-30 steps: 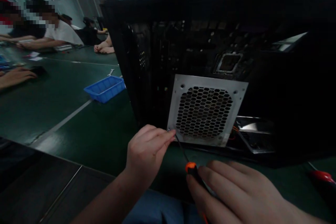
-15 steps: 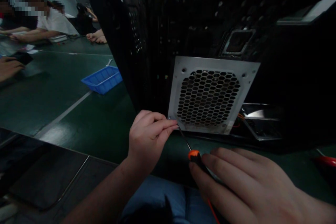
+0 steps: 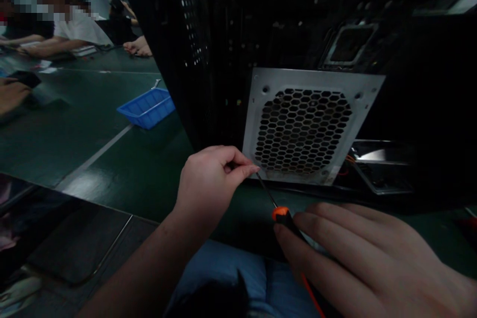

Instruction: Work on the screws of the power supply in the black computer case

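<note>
My right hand (image 3: 357,253) is closed round the black and orange handle of a screwdriver (image 3: 281,212). Its thin shaft slants up and left to the lower left corner of a grey metal power supply (image 3: 249,129) with a honeycomb vent. At the shaft's tip, the thumb and fingers of my left hand (image 3: 212,179) are pinched together against that corner. Whatever lies between these fingertips is hidden. The power supply sits low inside a black computer case (image 3: 219,124), open toward me.
A blue plastic tray (image 3: 147,109) stands on the green table (image 3: 108,169) left of the case, with a wrench (image 3: 156,83) just behind it. A drive-bay-like metal frame (image 3: 387,174) is right of the power supply. People (image 3: 80,25) sit along the table's far left side.
The view has shifted slightly, so the power supply appears higher and further right. My left fingers remain pinched at the screwdriver's tip; my right hand keeps its grip on the handle.
</note>
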Motion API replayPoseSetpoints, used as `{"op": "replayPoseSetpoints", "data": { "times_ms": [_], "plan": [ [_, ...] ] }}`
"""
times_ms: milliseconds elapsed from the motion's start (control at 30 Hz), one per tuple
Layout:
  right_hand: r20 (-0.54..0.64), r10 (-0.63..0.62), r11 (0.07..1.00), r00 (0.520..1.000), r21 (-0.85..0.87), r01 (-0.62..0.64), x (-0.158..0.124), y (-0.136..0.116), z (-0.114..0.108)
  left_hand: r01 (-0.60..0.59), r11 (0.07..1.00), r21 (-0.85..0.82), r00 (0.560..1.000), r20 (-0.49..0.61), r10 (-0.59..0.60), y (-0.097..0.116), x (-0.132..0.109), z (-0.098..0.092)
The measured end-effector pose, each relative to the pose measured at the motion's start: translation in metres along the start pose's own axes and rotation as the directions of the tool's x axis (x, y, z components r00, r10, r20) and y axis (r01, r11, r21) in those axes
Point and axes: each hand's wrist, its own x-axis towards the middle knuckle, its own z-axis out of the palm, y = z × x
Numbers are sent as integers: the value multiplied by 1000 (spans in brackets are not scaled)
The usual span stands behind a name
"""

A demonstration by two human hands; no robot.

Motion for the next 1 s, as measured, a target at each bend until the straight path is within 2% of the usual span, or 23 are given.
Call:
{"op": "replayPoseSetpoints", "data": {
  "times_ms": [167,333,400,500,567,633,700,767,833,1000],
  "plan": [
    [14,5,1000,1000,7,-5,3,3,4,40,999,-35,998,55,-38,-3,0,-2],
    [-42,33,999,999,12,-33,-1,-1,2,-32,999,9,999,38,32,-5,-2,-2],
    [-22,42,999,999,7,-42,-2,-1,1,-36,999,17,999,36,36,-4,-1,-2],
    [-62,43,999,997,-15,-44,-3,-1,3,-44,998,43,999,23,43,-3,2,-2],
    [-84,48,999,995,-19,-49,-3,0,4,-111,992,56,994,5,110,-4,2,-1],
    [-83,56,998,995,-5,-57,-3,0,5,-242,967,82,968,-48,246,-9,0,3],
    [-93,70,997,993,19,-69,-5,0,5,-377,915,144,908,-135,396,-16,-4,8],
    [-103,70,997,992,40,-66,-7,0,6,-451,865,221,847,-198,492,-22,-8,12],
    [-92,57,997,994,53,-52,-10,0,7,-479,834,275,816,-211,538,-27,-11,14],
    [-43,53,994,998,101,-49,-13,5,9,-541,774,327,783,-139,606,-26,-7,8]
  ]
}}
